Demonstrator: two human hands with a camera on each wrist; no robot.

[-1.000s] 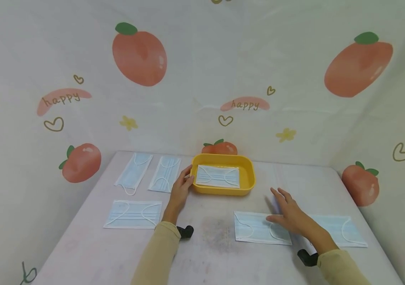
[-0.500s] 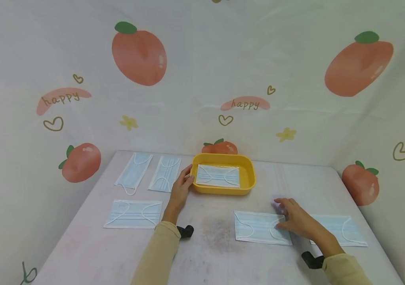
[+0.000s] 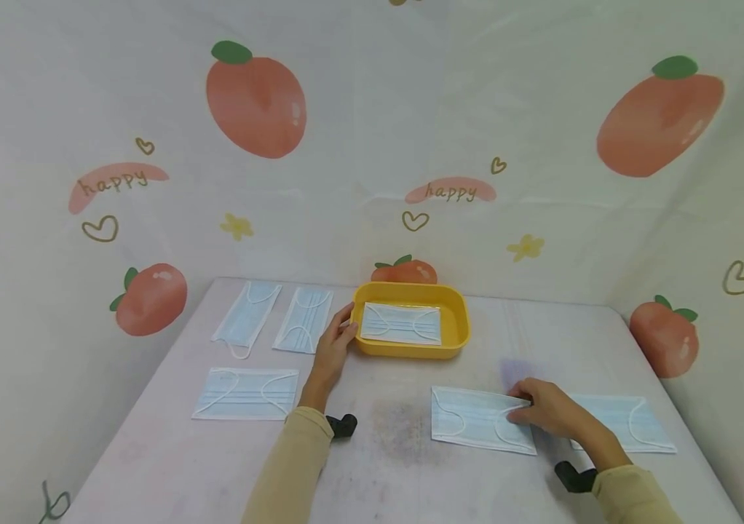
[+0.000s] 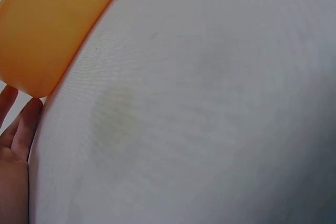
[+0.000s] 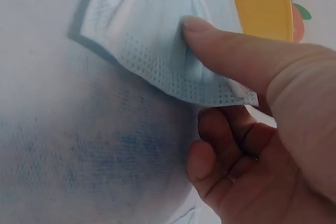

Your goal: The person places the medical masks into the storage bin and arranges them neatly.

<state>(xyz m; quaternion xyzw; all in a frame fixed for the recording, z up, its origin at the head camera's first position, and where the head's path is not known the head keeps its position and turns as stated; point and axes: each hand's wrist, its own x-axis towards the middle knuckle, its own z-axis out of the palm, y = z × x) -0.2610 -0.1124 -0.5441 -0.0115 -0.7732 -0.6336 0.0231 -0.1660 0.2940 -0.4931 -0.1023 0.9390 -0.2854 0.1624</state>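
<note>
With thumb on top and fingers beneath, my right hand (image 3: 545, 409) pinches the right end of a light-blue pleated face mask (image 3: 473, 418). The right wrist view shows that end of the mask (image 5: 157, 61) bent up from the table. My left hand (image 3: 331, 356) touches the left side of a yellow tray (image 3: 408, 351) with fairly straight fingers. In the left wrist view, fingertips (image 4: 32, 109) meet the tray's corner. One mask (image 3: 405, 325) lies inside the tray, ear loops upward.
Another mask (image 3: 627, 424) lies to the right, partly behind my right hand. At the left are three more: a mask (image 3: 247, 313) at the back, a mask (image 3: 303, 320) beside it, and a mask (image 3: 245, 394) in front. A printed curtain (image 3: 359, 145) rises behind the table (image 3: 385, 473).
My right hand has come down and nearer to me, closing thumb and fingers on the mask's right end. That mask has tilted slightly. The left hand and tray have stayed put.
</note>
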